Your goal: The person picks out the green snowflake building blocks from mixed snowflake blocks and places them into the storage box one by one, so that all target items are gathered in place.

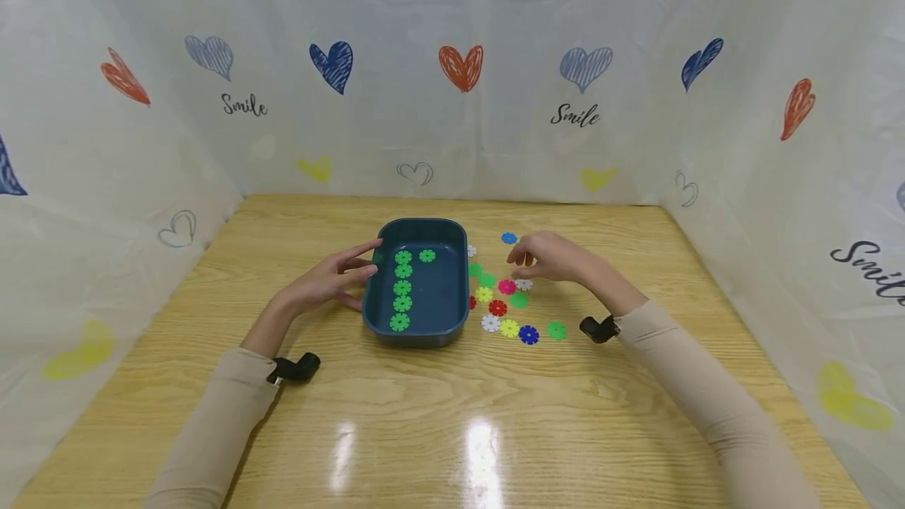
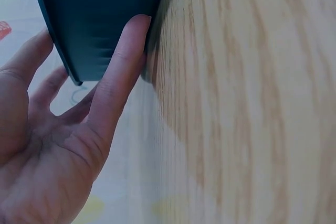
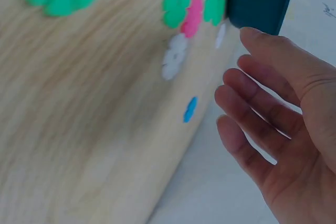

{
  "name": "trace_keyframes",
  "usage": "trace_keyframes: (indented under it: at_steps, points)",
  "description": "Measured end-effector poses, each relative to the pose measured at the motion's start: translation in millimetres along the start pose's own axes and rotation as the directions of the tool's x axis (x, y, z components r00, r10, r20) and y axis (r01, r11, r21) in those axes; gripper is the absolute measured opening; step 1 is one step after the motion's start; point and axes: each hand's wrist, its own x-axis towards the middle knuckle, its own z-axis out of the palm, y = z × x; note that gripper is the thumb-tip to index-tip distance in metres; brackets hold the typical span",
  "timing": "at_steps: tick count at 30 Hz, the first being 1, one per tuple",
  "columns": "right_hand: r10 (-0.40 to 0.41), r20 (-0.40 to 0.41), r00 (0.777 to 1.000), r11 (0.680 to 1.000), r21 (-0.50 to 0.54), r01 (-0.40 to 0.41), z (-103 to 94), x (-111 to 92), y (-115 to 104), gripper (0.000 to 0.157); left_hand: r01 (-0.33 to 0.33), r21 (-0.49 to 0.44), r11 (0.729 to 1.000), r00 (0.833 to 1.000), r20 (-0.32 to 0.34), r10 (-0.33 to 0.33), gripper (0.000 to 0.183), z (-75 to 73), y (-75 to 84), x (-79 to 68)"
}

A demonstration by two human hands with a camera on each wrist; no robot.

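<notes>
My left hand [image 1: 325, 280] rests along the left side of a dark blue-green tray [image 1: 438, 293]; in the left wrist view its fairly straight fingers touch the outer wall and rim. Inside the tray, several green flower-shaped discs [image 1: 402, 287] lie in a column near the left wall, with one more green disc [image 1: 427, 256] to the right. My right hand [image 1: 553, 256] hovers above loose discs right of the tray, fingers loosely bent and holding nothing. Nearest to it are a white disc [image 1: 524, 285], a pink disc [image 1: 507, 287] and a light-blue disc [image 1: 509, 238].
More flower discs lie about the wooden table [image 1: 396, 415]: a red disc [image 1: 498, 308], a yellow disc [image 1: 509, 327], a dark blue disc [image 1: 529, 335] and a green disc [image 1: 556, 331]. A white curtain [image 1: 523, 155] with printed hearts hangs behind the table and along both sides.
</notes>
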Motion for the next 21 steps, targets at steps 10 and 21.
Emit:
trace_keyframes:
  at_steps: [10,21]
  points:
    - [0.030,0.015,0.999,0.996,0.082,-0.031,22.4,-28.0,20.5,0.020,0.006,0.009,1.000,1.000,-0.011,-0.006,0.065,0.0,-0.5,0.2]
    - [0.057,-0.007,0.998,0.997,0.058,-0.057,35.0,-29.2,12.8,0.021,0.000,0.011,1.000,1.000,-0.004,0.000,0.064,0.5,-0.7,-0.4]
